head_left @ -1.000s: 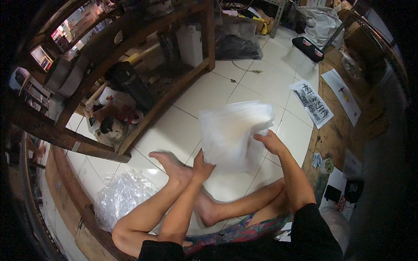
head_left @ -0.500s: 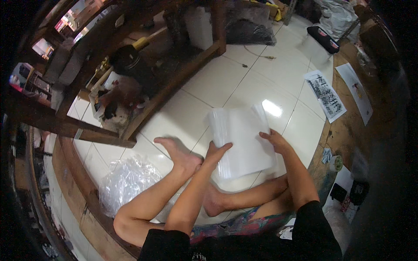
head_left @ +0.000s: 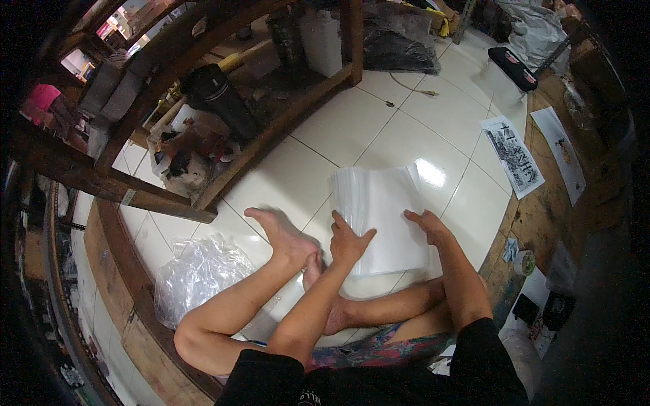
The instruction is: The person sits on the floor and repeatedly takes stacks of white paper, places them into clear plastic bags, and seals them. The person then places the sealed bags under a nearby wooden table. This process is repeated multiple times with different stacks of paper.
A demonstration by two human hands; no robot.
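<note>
A stack of thin, whitish see-through plastic sheets (head_left: 391, 247) stands tilted between my hands, above the tiled floor in front of my bent legs. Layered edges show along its left side. My left hand (head_left: 347, 245) rests against that left side, thumb and forefinger spread apart over the sheets; its other fingers are partly hidden. On the opposite edge my right hand (head_left: 426, 227) grips the stack, thumb on the face and the other fingers curled at the side. A crumpled heap of clear plastic (head_left: 201, 277) lies on the floor beside my left leg.
A dark wooden bench frame (head_left: 284, 111) with a black cylinder (head_left: 220, 101) and clutter under it stands at the left. On the right are a printed sheet (head_left: 512, 155), another paper (head_left: 559, 155), a black pouch (head_left: 512, 69) and a tape roll (head_left: 523, 262). A cord (head_left: 413, 88) lies farther off.
My left hand has shifted its hold, its forefinger now raised and spread from the thumb. The sheets' fanned top edges look more even. The view has tilted slightly.
</note>
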